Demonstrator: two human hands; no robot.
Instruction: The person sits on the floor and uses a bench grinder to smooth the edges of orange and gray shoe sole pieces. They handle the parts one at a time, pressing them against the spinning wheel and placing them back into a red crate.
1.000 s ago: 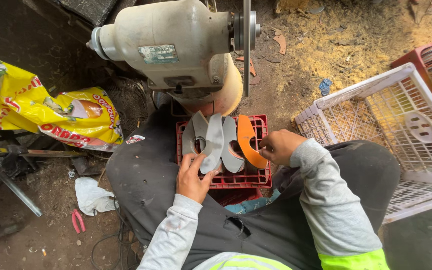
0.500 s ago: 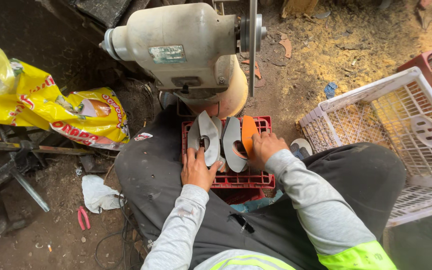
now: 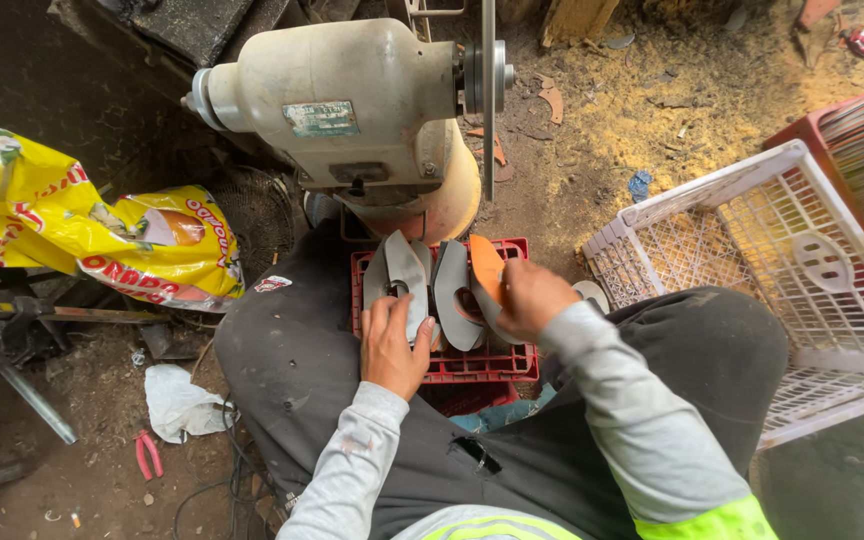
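Far left, a crumpled yellow plastic sack (image 3: 102, 235) lies on the dirt floor, with small red-handled pliers (image 3: 148, 453) below it. A cream-coloured bench grinder (image 3: 342, 110) stands ahead of the seated person, its thin disc edge-on. Between the knees sits a red plastic crate (image 3: 497, 360) as a work rest. The left hand (image 3: 395, 345) lies over grey curved shoe-sole pieces (image 3: 399, 275), fingers wrapped on one. The right hand (image 3: 529, 298) pinches an orange-faced sole piece (image 3: 485, 268) upright, probably to sort it. Right, a white plastic lattice basket (image 3: 752, 250) holds one grey sole.
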